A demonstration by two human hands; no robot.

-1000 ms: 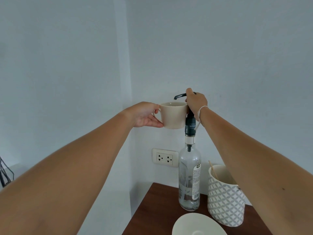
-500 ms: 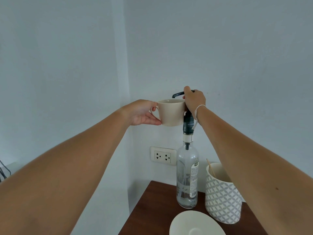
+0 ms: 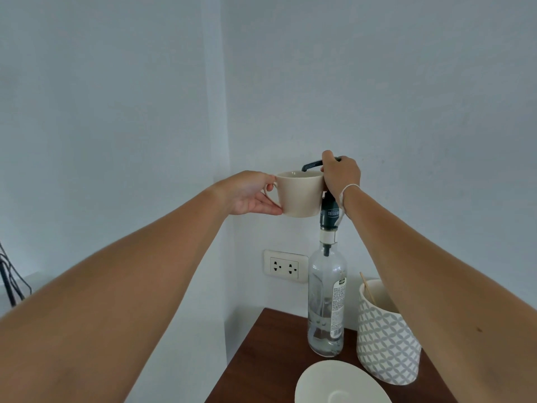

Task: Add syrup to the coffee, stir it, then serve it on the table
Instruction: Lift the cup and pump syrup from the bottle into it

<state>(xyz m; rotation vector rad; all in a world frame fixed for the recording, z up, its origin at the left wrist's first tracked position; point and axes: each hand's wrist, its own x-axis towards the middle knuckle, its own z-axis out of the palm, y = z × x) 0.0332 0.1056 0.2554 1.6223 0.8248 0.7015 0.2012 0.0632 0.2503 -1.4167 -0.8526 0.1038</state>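
Note:
My left hand (image 3: 250, 194) holds a cream coffee cup (image 3: 299, 196) by its handle, raised level beside the top of a clear glass syrup bottle (image 3: 327, 303). The bottle stands upright on the dark wooden table (image 3: 270, 359) and carries a dark pump (image 3: 329, 212). The pump's black spout (image 3: 311, 164) reaches over the cup's rim. My right hand (image 3: 341, 175) wraps around the pump head, thumb on top. The cup's contents are hidden from this angle.
A white saucer (image 3: 337, 383) lies at the table's near edge. A patterned grey-white holder (image 3: 388, 335) with a wooden stick (image 3: 367, 287) stands right of the bottle. A wall socket (image 3: 284, 266) sits behind. Dark cables (image 3: 10, 277) hang at far left.
The pump head under my right hand has risen, then sits about where it was half a second ago. The cup stays under the spout; the view has shifted slightly.

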